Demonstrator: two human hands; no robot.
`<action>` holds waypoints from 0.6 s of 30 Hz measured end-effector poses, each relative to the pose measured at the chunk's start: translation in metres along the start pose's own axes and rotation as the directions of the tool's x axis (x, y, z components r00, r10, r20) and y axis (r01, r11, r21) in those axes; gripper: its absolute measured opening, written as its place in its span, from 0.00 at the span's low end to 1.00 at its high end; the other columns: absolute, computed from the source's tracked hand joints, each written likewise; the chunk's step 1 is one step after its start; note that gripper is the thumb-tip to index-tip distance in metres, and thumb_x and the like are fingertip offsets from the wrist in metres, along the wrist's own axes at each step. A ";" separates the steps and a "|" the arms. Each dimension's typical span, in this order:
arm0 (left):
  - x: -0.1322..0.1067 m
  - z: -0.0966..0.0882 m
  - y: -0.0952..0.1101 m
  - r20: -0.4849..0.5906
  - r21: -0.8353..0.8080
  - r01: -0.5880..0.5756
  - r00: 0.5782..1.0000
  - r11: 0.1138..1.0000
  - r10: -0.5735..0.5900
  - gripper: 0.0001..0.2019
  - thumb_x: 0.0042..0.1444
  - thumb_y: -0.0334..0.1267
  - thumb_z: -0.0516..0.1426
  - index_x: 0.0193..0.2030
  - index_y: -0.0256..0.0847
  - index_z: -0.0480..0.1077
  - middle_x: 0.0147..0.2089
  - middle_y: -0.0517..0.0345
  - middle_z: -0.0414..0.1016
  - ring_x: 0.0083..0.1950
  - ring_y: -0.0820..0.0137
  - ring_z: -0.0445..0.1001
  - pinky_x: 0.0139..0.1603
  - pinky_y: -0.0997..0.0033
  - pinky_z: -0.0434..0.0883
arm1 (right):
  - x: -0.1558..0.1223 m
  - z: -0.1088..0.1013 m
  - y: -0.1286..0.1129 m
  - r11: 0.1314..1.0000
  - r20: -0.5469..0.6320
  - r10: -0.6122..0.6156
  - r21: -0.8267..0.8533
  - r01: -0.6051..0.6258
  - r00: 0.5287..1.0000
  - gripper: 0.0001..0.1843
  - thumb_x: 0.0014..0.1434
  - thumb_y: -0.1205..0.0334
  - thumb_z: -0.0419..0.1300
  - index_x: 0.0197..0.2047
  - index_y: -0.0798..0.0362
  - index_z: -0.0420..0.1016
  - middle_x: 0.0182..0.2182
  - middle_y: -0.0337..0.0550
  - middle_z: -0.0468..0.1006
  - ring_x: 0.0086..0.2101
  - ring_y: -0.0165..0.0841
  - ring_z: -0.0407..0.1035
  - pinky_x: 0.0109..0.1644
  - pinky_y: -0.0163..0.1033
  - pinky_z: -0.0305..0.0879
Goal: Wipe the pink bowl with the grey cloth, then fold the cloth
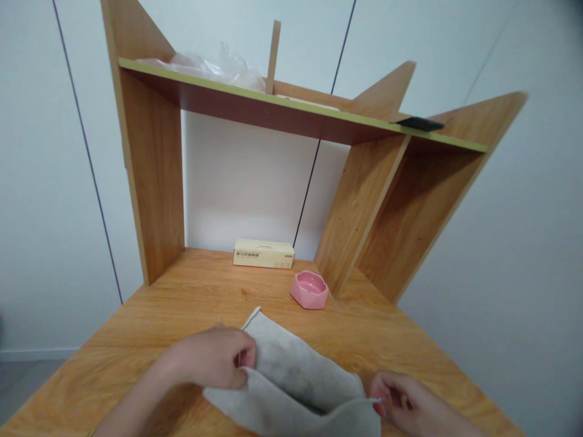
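Note:
A grey cloth [296, 376] lies partly folded on the wooden desk [191, 303], near its front edge. My left hand [214, 358] is closed, pinching the cloth's left edge between thumb and fingers. My right hand [405, 403] is closed too, gripping the cloth's right corner by its hem. The cloth sags between both hands, with a back flap lying flat toward the desk's middle.
A pink ashtray-like dish [310, 289] sits behind the cloth. A long cream box [263, 253] rests at the back against the wall. A wooden shelf unit [150, 182] stands over the desk, holding a plastic bag [214, 64] and a dark flat object [419, 123].

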State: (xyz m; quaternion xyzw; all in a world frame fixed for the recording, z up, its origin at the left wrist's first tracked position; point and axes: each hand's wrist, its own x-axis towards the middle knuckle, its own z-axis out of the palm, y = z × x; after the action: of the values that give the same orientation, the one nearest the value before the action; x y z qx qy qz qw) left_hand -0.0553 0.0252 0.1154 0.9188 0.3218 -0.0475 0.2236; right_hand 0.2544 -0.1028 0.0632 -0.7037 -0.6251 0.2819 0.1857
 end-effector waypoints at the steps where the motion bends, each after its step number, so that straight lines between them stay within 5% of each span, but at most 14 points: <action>1: 0.006 -0.002 -0.001 -0.052 0.017 0.004 0.999 1.000 -0.003 0.11 0.42 0.34 0.51 0.34 0.44 0.70 0.34 0.61 0.74 0.35 0.67 0.71 0.32 0.73 0.64 | 0.005 -0.003 -0.002 1.000 -0.007 0.002 -0.002 -0.002 1.000 0.03 0.44 0.65 0.53 0.21 0.53 0.66 0.17 0.32 0.66 0.22 0.25 0.59 0.26 0.29 0.53; 9: 0.055 -0.003 -0.008 -0.456 0.150 0.141 0.888 0.979 -0.058 0.09 0.50 0.30 0.47 0.33 0.40 0.67 0.40 0.53 0.72 0.44 0.63 0.67 0.45 0.65 0.60 | 0.035 -0.005 0.016 1.000 -0.124 0.012 0.008 -0.011 0.992 0.02 0.43 0.66 0.52 0.22 0.54 0.64 0.17 0.32 0.64 0.22 0.26 0.59 0.26 0.30 0.53; 12: 0.068 0.004 -0.013 -0.540 0.158 0.155 0.840 0.975 -0.046 0.11 0.56 0.33 0.45 0.40 0.41 0.66 0.46 0.52 0.68 0.49 0.63 0.64 0.47 0.63 0.58 | 0.041 -0.005 0.020 0.997 -0.237 0.017 -0.074 -0.035 0.971 0.03 0.45 0.64 0.51 0.25 0.53 0.65 0.20 0.35 0.68 0.24 0.29 0.63 0.29 0.33 0.58; 15: 0.073 0.010 -0.019 -0.592 0.129 0.172 0.804 0.977 -0.063 0.15 0.56 0.35 0.46 0.50 0.42 0.60 0.52 0.52 0.63 0.53 0.62 0.60 0.50 0.62 0.56 | 0.037 -0.004 0.015 0.983 -0.449 -0.035 -0.176 -0.050 0.893 0.09 0.48 0.62 0.50 0.33 0.52 0.66 0.27 0.41 0.71 0.29 0.33 0.66 0.35 0.37 0.61; 18: 0.067 0.010 -0.026 -0.563 0.081 0.160 0.822 0.984 -0.087 0.14 0.53 0.34 0.49 0.47 0.41 0.62 0.50 0.53 0.65 0.52 0.62 0.60 0.50 0.64 0.57 | 0.023 0.000 0.002 0.969 -0.403 -0.094 -0.246 -0.008 0.911 0.07 0.50 0.61 0.49 0.30 0.51 0.66 0.27 0.41 0.72 0.29 0.33 0.66 0.34 0.36 0.61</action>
State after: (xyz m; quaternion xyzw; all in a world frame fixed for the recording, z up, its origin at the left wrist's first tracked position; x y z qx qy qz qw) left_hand -0.0179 0.0770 0.0809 0.8819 0.4282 0.1882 0.0588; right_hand 0.2568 -0.0809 0.0581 -0.7505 -0.6172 0.0450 0.2320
